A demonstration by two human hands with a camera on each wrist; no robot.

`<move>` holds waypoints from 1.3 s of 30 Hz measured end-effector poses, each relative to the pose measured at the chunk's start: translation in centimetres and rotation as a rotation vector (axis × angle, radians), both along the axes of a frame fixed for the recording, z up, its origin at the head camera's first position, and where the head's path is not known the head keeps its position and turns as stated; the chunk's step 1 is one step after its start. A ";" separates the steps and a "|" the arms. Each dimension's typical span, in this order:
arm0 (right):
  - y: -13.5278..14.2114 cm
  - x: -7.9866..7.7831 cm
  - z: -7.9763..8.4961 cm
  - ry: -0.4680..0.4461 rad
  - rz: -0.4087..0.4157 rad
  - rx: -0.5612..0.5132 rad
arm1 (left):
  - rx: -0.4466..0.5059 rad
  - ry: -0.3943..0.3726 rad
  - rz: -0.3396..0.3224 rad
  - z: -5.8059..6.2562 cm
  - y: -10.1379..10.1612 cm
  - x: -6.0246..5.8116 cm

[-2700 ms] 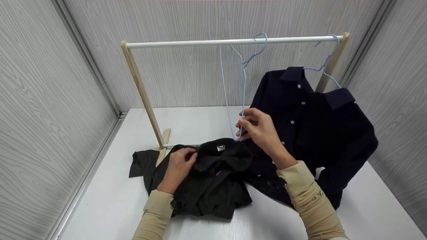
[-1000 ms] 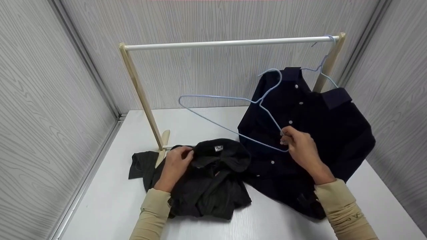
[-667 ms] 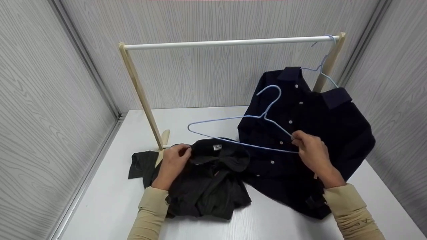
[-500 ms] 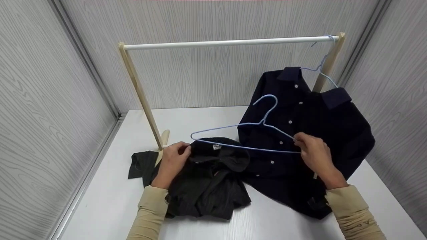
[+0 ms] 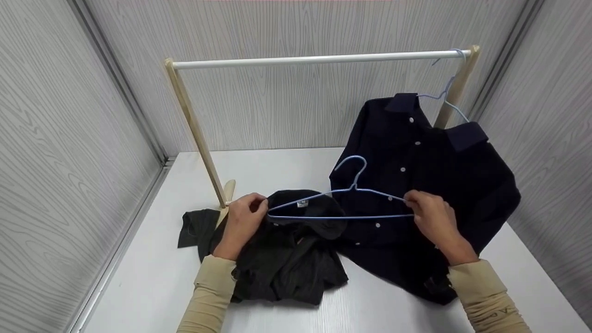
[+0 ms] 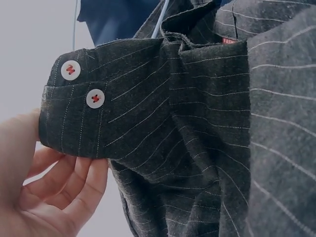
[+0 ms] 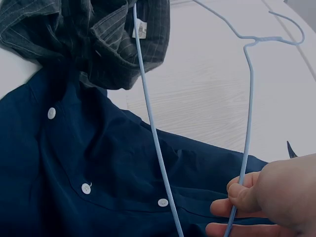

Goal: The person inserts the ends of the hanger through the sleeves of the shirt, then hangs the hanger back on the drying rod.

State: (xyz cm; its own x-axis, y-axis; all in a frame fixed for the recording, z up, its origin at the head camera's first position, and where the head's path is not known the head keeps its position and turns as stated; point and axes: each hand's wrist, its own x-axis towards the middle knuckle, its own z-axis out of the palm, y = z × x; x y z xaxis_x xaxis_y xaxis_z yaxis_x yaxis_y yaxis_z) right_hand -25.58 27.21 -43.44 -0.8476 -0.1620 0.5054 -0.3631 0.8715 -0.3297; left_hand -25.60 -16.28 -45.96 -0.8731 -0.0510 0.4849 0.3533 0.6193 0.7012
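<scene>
My left hand [image 5: 243, 222] pinches the edge of a dark grey pinstriped shirt [image 5: 289, 263] lying crumpled on the table. In the left wrist view, thumb and fingers hold a part of the shirt [image 6: 128, 108] bearing two white buttons sewn with red thread. My right hand [image 5: 432, 219] grips one end of a light blue wire hanger [image 5: 342, 217]. The hanger is level, its hook pointing up and away. Its other end lies over the shirt's collar, close to my left fingers; whether it touches them I cannot tell. A white label [image 5: 302, 203] shows inside the collar.
A clothes rack with a white rail [image 5: 314, 59] and wooden posts stands behind. At its right end, a navy buttoned shirt [image 5: 434, 175] hangs on another blue hanger [image 5: 446, 95], its lower part spread on the white table [image 5: 249, 166]. Grey wood-grain walls enclose the table.
My right hand has taken the hanger off the rail and brought it down, turning it level. Its free end has moved over the striped shirt's collar. The left hand has kept its hold, shifting slightly.
</scene>
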 end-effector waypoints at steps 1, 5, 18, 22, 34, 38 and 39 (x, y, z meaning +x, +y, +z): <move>-0.1 0.0 -0.1 0.002 0.002 -0.001 | -0.010 0.009 -0.006 0.0 0.1 0.0; -0.6 0.0 -0.3 0.019 0.011 0.006 | -0.056 0.025 -0.045 -0.2 0.5 -0.1; -1.3 -0.1 -1.2 0.017 0.032 0.023 | -0.167 -0.103 -0.229 -2.8 -0.3 -0.2; -1.7 -0.1 -1.2 0.026 0.035 0.021 | -0.164 -0.110 -0.224 -3.0 0.0 -0.3; -2.7 -0.2 -0.9 0.081 0.017 -0.002 | -0.218 0.205 -0.185 -1.5 1.7 -0.9; -3.1 -0.1 -0.5 0.111 0.023 0.006 | -0.221 0.236 -0.210 -0.4 2.5 -0.9; -3.2 -0.1 -0.4 0.116 0.025 0.008 | -0.222 0.240 -0.221 -0.1 2.8 -0.9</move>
